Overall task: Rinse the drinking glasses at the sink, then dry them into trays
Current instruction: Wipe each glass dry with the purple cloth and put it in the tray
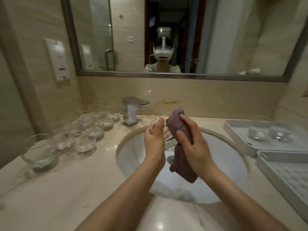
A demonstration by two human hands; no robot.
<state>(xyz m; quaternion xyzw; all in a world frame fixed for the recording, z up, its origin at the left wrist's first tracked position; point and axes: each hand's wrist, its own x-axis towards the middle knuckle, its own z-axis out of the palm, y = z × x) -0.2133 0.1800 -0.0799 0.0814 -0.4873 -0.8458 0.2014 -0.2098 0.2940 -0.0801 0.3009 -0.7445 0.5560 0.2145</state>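
A glass [155, 126] sits gripped in the left hand [154, 140] above the sink [225, 152]. The right hand [191, 139] clutches a purple cloth [176, 125] touching it.

The room is dim and warm, a yellowish cast lying over the beige walls, with small ceiling spots showing as bright dots in the mirror [175, 35]. Soft glare sits on the polished counter [83, 177] and the white sink [230, 164] rim, while the forearms throw only faint shadows. Everything is slightly soft, the glasses in the tray [241, 140] smeared by motion blur, and straight lines bow outward toward the edges.
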